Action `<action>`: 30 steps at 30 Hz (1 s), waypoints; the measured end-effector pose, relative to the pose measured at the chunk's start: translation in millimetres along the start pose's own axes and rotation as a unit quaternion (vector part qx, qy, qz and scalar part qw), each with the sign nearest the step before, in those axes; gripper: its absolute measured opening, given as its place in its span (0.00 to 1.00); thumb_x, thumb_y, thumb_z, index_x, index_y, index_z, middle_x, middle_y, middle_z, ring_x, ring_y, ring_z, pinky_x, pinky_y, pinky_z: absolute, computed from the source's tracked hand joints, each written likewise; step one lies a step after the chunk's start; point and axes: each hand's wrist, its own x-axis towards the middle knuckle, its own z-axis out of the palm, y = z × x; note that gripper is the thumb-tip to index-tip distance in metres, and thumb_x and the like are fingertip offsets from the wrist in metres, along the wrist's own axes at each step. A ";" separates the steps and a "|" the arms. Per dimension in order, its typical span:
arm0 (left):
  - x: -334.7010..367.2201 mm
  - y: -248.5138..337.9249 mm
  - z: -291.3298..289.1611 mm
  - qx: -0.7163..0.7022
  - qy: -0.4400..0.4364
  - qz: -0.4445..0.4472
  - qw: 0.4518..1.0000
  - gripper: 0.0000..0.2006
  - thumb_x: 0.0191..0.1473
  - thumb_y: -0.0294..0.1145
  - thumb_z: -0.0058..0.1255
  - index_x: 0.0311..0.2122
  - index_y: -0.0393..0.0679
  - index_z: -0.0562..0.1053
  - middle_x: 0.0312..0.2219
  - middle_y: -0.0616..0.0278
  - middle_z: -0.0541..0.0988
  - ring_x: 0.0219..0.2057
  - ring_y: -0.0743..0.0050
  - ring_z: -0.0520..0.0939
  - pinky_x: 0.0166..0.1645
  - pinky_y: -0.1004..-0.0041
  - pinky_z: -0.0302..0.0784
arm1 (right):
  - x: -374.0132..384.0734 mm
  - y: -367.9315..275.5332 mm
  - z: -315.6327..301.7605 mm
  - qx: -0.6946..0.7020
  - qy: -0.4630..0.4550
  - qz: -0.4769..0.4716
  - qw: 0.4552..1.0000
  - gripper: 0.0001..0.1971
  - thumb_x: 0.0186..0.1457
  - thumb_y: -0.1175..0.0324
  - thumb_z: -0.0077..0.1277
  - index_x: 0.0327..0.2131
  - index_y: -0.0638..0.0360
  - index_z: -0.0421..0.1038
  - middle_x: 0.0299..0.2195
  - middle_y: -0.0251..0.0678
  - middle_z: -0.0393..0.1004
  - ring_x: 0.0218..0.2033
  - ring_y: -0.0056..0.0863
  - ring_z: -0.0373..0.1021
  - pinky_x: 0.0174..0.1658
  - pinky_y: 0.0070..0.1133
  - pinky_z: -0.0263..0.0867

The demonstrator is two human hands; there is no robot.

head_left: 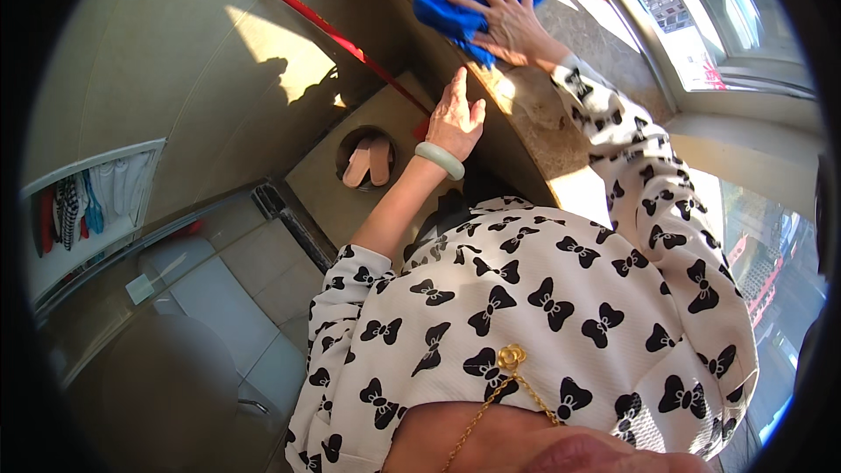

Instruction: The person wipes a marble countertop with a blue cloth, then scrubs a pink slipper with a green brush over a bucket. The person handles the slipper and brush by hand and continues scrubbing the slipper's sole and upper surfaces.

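1. Cloth (434, 7) of bright blue lay on the stone windowsill (533, 105), beneath your right hand (515, 26).
2. That hand's fingers were spread wide.
3. Your left hand (455, 125) was near the windowsill's edge, fingers extended, thumb apart, a pale bangle (440, 159) around its wrist.

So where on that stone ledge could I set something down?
Between the blue cloth and window frame, the ledge shows bare stone; also between the right sleeve and the inner edge. Crowded where the right hand lies on the cloth.
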 end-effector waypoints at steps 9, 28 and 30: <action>-22.4 14.8 44.8 -0.013 -0.226 0.054 0.973 0.32 0.43 0.23 0.51 0.57 0.37 0.58 0.47 0.36 0.70 0.48 0.38 0.73 0.52 0.56 0.72 | -198.7 -51.7 -102.0 0.125 -0.050 0.099 0.986 0.33 0.53 0.53 0.53 0.63 0.33 0.58 0.67 0.43 0.46 0.69 0.46 0.39 0.65 0.51 0.28; 34.1 16.2 9.8 0.238 0.038 0.232 0.942 0.26 0.49 0.41 0.56 0.51 0.35 0.69 0.58 0.43 0.62 0.63 0.44 0.56 0.61 0.47 0.53 | -102.2 30.5 -13.9 0.181 -0.016 0.095 0.979 0.32 0.49 0.70 0.49 0.61 0.51 0.58 0.65 0.39 0.54 0.67 0.40 0.48 0.66 0.41 0.44; 16.1 20.3 25.0 0.234 -0.033 0.250 0.939 0.28 0.50 0.41 0.55 0.53 0.34 0.67 0.59 0.41 0.60 0.63 0.44 0.55 0.63 0.46 0.50 | -163.5 8.4 -39.5 0.234 -0.014 0.132 0.963 0.32 0.45 0.76 0.51 0.58 0.55 0.62 0.63 0.40 0.57 0.66 0.40 0.50 0.66 0.39 0.45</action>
